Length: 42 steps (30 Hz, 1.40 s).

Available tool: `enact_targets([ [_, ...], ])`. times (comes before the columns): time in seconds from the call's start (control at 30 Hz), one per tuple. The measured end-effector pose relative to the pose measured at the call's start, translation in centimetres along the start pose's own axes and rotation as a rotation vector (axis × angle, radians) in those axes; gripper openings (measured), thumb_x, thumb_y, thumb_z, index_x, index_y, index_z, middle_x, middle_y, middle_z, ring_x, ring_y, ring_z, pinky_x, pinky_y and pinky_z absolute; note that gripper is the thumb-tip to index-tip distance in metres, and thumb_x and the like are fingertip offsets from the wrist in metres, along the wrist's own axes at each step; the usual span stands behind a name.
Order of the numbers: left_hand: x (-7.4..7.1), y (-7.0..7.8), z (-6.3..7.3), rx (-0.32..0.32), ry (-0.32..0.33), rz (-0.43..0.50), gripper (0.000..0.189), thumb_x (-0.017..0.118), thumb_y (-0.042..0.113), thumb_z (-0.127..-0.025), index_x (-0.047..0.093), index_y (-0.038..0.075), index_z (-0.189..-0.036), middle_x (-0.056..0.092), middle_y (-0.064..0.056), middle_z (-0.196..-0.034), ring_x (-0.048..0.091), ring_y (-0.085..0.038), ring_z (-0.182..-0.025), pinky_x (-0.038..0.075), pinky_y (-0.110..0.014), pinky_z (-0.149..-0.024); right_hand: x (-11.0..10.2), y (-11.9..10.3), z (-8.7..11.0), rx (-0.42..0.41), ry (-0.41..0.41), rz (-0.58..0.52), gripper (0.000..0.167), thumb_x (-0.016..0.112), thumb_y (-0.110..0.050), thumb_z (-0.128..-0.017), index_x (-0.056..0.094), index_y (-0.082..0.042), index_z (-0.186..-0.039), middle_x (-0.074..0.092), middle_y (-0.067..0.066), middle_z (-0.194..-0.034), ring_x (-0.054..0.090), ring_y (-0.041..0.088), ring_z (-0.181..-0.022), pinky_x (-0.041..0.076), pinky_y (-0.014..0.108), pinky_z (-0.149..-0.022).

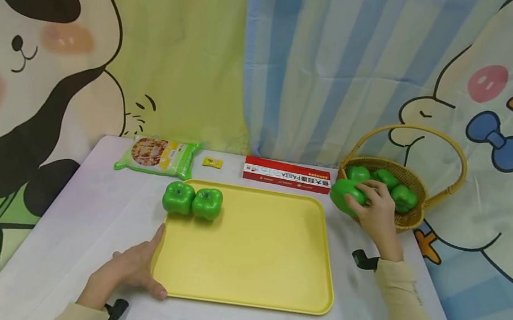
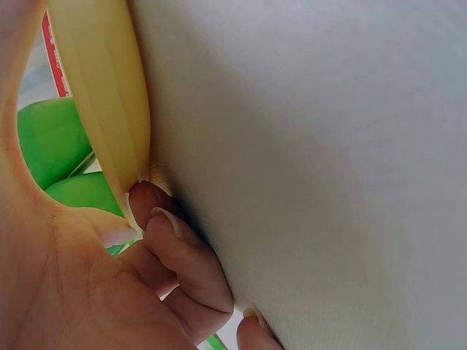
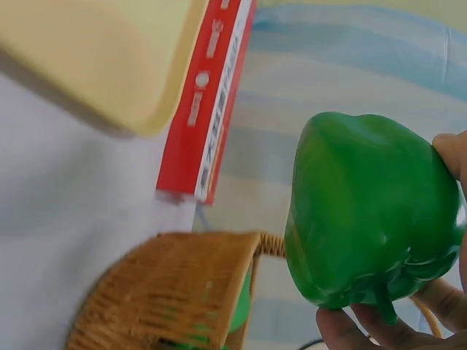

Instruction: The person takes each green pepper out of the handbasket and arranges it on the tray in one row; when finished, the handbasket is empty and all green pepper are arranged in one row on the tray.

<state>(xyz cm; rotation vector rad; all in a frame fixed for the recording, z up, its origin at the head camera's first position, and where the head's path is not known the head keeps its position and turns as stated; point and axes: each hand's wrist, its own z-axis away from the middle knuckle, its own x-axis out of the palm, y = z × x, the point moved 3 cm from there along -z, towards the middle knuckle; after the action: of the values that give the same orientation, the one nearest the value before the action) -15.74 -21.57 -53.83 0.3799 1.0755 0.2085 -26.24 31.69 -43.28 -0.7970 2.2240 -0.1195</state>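
Observation:
My right hand [image 1: 377,211] grips a green bell pepper [image 1: 345,195] at the left rim of the wicker basket [image 1: 413,223]. In the right wrist view, the held bell pepper [image 3: 376,208] has its stem down, with fingers round its lower side. Three more green bell peppers [image 1: 403,199] lie in the basket. At the yellow tray's [image 1: 245,260] front left corner, my left hand [image 1: 128,268] holds the edge, thumb at the front. Curled fingertips [image 2: 179,240] touch the rim in the left wrist view. Two green bell peppers [image 1: 192,200] sit side by side at the tray's back left corner.
Behind the tray lie a green food packet [image 1: 160,156], a small yellow packet [image 1: 212,163] and a red pasta box [image 1: 287,175]. The basket's tall handle [image 1: 460,171] arches above it. Printed curtains [image 1: 303,66] hang along the table's far side.

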Motion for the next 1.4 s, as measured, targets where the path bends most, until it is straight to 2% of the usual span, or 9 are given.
enact_targets([
  [0.13,-0.1,0.0,0.0,0.000,-0.008,0.005,0.167,0.093,0.068,-0.042,-0.006,0.007,-0.161,0.047,-0.036,-0.146,0.050,-0.054,-0.131,0.021,-0.092,-0.093,0.8,-1.0,-0.2,-0.008,-0.020,-0.046,0.038,0.087,-0.003,-0.073,0.072,0.008,-0.107,0.059,0.031,-0.114,0.063,0.042,-0.093,0.057,0.055,-0.073],
  [0.53,0.1,-0.1,0.0,-0.008,-0.011,0.015,0.167,0.093,0.068,-0.041,-0.006,0.007,-0.161,0.051,-0.033,-0.143,0.052,-0.053,-0.129,0.020,-0.093,-0.092,3.6,-3.3,-0.3,-0.012,-0.131,-0.098,0.035,0.084,-0.009,-0.079,0.073,0.004,-0.110,0.059,0.031,-0.122,0.059,0.046,-0.106,0.058,0.058,-0.074],
  [0.63,0.1,-0.1,0.0,-0.001,-0.004,0.008,0.168,0.094,0.068,-0.041,-0.006,0.008,-0.161,0.055,-0.031,-0.140,0.055,-0.051,-0.126,0.021,-0.093,-0.091,4.4,-3.8,-0.1,0.012,-0.163,-0.110,0.039,0.083,-0.012,-0.080,0.071,0.003,-0.114,0.061,0.029,-0.123,0.058,0.047,-0.108,0.056,0.060,-0.079],
  [0.73,0.0,0.0,0.0,0.001,0.001,0.001,0.168,0.093,0.068,-0.041,-0.006,0.007,-0.161,0.055,-0.031,-0.139,0.056,-0.051,-0.125,0.021,-0.093,-0.090,5.3,-4.2,0.3,0.023,-0.189,-0.130,0.041,0.083,-0.012,-0.081,0.070,0.003,-0.117,0.063,0.027,-0.124,0.057,0.046,-0.109,0.055,0.059,-0.079],
  [0.9,0.0,0.0,0.0,-0.002,-0.002,0.004,0.167,0.093,0.068,-0.042,-0.005,0.006,-0.161,0.051,-0.034,-0.143,0.053,-0.054,-0.128,0.021,-0.093,-0.091,7.0,-4.8,1.0,-0.005,-0.235,-0.151,0.039,0.083,-0.013,-0.081,0.071,0.000,-0.116,0.066,0.022,-0.124,0.059,0.043,-0.109,0.058,0.052,-0.074],
  [1.0,0.0,0.0,0.0,-0.006,-0.005,0.007,0.167,0.093,0.068,-0.042,-0.006,0.006,-0.161,0.050,-0.034,-0.144,0.052,-0.054,-0.128,0.020,-0.093,-0.091,7.9,-5.4,1.4,-0.024,-0.261,-0.160,0.038,0.083,-0.015,-0.080,0.072,-0.002,-0.114,0.067,0.023,-0.124,0.062,0.042,-0.109,0.059,0.052,-0.076],
  [1.13,0.0,0.0,0.0,-0.011,-0.005,0.002,0.168,0.093,0.068,-0.041,-0.006,0.006,-0.161,0.050,-0.034,-0.143,0.052,-0.055,-0.128,0.020,-0.093,-0.092,9.2,-6.1,2.0,-0.048,-0.286,-0.171,0.037,0.085,-0.017,-0.079,0.074,-0.002,-0.111,0.068,0.021,-0.122,0.059,0.041,-0.108,0.055,0.054,-0.081],
  [1.23,0.0,0.1,0.0,-0.010,-0.004,0.002,0.168,0.093,0.068,-0.041,-0.006,0.006,-0.161,0.050,-0.035,-0.143,0.052,-0.055,-0.128,0.020,-0.093,-0.091,9.9,-6.7,2.3,-0.064,-0.296,-0.172,0.038,0.087,-0.019,-0.077,0.075,-0.002,-0.109,0.070,0.020,-0.120,0.058,0.040,-0.105,0.048,0.053,-0.079],
  [1.4,-0.1,0.1,0.0,-0.012,-0.006,0.012,0.168,0.094,0.068,-0.040,-0.006,0.007,-0.161,0.049,-0.035,-0.144,0.052,-0.055,-0.129,0.019,-0.093,-0.091,10.7,-7.3,2.4,-0.082,-0.292,-0.161,0.044,0.091,-0.020,-0.072,0.075,-0.002,-0.109,0.072,0.020,-0.118,0.059,0.037,-0.100,0.043,0.043,-0.075],
])
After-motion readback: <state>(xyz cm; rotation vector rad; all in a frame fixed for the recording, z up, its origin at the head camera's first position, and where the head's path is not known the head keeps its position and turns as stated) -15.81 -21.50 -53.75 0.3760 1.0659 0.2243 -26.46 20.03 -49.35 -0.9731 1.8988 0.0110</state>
